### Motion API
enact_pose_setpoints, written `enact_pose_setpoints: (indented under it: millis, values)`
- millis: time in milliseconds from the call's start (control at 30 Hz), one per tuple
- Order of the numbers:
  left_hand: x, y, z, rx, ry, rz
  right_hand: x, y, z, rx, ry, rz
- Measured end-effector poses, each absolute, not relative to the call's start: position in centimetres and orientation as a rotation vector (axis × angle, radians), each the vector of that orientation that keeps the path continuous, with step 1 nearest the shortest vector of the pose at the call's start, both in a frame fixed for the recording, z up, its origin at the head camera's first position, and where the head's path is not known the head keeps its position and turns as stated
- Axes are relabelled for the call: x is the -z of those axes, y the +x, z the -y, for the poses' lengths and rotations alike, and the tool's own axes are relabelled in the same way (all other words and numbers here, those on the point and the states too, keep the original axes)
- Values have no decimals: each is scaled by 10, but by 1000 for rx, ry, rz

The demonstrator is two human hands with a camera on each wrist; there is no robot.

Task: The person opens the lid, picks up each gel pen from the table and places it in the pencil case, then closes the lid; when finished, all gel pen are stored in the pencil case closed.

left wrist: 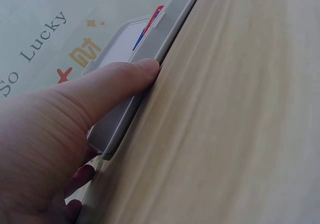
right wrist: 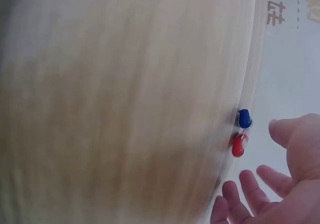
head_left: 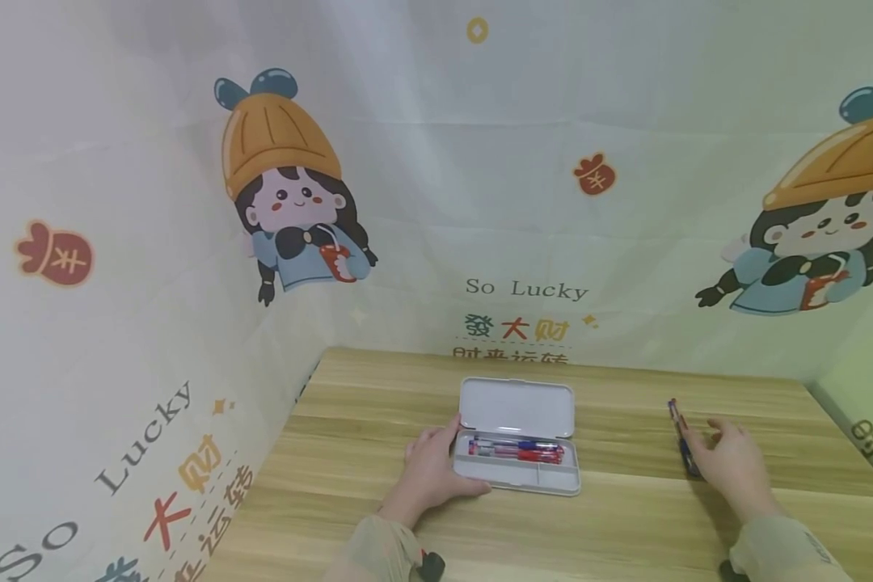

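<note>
An open pencil case [head_left: 556, 481], pale grey with its lid [head_left: 516, 408] tipped back, lies on the wooden table. Inside its rear compartment are several pens [head_left: 516, 447] with blue and red parts. My left hand [head_left: 432, 469] holds the case by its left end; in the left wrist view the thumb [left wrist: 145, 69] presses the front wall. Off to the right, my right hand [head_left: 731, 465] is beside some pens [head_left: 681, 436] on the table. A blue pen end [right wrist: 244, 119] and a red pen end [right wrist: 238, 146] show in the right wrist view, where the fingers are spread apart from them.
The wood-grain table [head_left: 378, 404] ends at a printed cloth wall [head_left: 407, 202] behind and at both sides. Bare wood lies between the case and the loose pens.
</note>
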State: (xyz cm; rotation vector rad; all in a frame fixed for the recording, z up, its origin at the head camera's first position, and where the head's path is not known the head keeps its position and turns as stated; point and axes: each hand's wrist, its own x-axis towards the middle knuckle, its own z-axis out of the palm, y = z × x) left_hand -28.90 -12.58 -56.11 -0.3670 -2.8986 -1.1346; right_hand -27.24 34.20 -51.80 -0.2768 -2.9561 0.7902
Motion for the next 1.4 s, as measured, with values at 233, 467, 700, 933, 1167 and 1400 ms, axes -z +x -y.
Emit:
enact_pose_setpoints:
  millis: [233, 467, 700, 933, 1167, 1400]
  values:
    - [560, -288, 126, 1109, -376, 2899, 520, -272, -343, -670, -237, 3035]
    - [557, -286, 125, 1114, -375, 2902, 520, -268, -342, -712, -308, 3083]
    - [556, -286, 125, 1107, -382, 2906, 519, -266, -343, -763, -340, 3081]
    - [557, -286, 125, 1119, -375, 2902, 522, -268, -346, -784, -358, 3061]
    - [558, -287, 125, 1121, -372, 2903, 523, -268, -347, -778, -380, 3039]
    - [557, -286, 125, 1116, -373, 2903, 523, -268, -347, -795, -408, 3033]
